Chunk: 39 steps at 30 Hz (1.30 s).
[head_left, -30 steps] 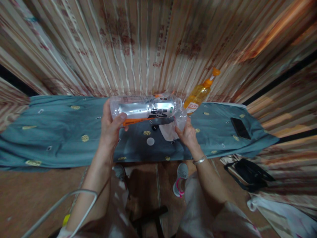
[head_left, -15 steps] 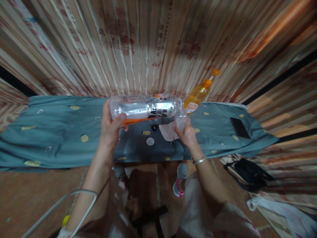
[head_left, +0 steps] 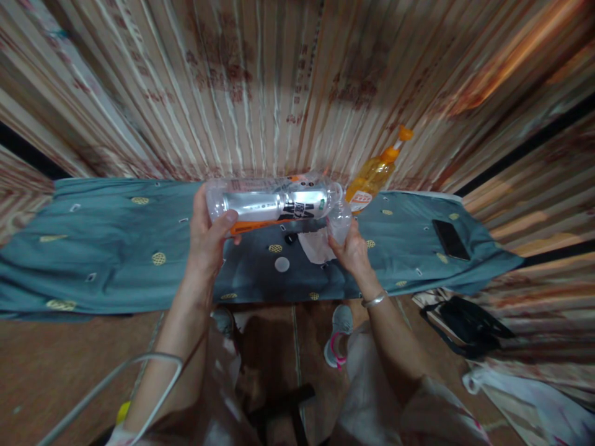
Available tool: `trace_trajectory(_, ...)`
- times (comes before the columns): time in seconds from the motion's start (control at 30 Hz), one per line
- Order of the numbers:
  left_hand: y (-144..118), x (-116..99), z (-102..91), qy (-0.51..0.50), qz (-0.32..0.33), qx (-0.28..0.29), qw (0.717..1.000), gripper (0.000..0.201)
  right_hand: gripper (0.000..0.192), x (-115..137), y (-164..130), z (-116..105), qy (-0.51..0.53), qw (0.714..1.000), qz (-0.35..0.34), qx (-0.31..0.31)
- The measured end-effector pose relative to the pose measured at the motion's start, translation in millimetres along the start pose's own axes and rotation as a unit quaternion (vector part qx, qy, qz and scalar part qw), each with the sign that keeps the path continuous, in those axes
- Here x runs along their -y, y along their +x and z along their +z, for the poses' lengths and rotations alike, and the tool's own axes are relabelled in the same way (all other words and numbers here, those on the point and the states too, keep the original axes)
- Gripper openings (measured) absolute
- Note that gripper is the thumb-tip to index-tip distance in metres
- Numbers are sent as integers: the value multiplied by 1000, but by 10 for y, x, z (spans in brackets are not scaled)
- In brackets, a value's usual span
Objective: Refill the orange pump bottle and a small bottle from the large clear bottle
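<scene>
My left hand (head_left: 207, 232) is wrapped round the base end of a large clear plastic bottle (head_left: 274, 203) with a silver and orange label. The bottle lies sideways in the air above the table, its neck toward the right. My right hand (head_left: 352, 249) grips a small clear plastic bottle (head_left: 339, 222), whose top is up against the large bottle's neck; whether they touch cannot be made out. Just behind stands a pump bottle (head_left: 370, 179) of yellow liquid with an orange pump. Beneath my right hand lies a whitish sheet (head_left: 316, 245), beside a small black piece (head_left: 290, 238) and a white disc (head_left: 281, 264).
A teal patterned cloth (head_left: 116, 248) covers the narrow table. On its right end rests a black phone (head_left: 450, 240). Striped curtains (head_left: 260, 87) hang behind. A dark bag (head_left: 467, 325) sits low at the right, and a pale curved cable or tube (head_left: 153, 357) crosses near my left forearm.
</scene>
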<state>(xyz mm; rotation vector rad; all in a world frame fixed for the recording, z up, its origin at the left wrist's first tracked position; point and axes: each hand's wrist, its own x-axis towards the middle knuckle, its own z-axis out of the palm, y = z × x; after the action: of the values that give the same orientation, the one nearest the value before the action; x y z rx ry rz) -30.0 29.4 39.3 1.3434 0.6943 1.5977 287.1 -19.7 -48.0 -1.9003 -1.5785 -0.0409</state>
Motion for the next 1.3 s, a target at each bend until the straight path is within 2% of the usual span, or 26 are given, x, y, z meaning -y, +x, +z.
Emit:
trace_trajectory(0.53, 0, -29, 37, -17, -5, -23, 1000, 61, 72, 15, 1, -8, -13, 1000, 10, 10)
trace_trajectory(0.83, 2, 5, -11, 1, 2, 5, 1000, 61, 69, -25, -9, 29, -10, 1000, -15, -16)
trace_trajectory(1.03, 2, -16, 9, 0, 3, -2, 1000, 60, 70, 20, 1, -7, -20, 1000, 4, 11)
trace_trajectory(1.3, 0, -12, 3, 2, -8, -4, 1000, 60, 68, 30, -1, -14, -7, 1000, 6, 5)
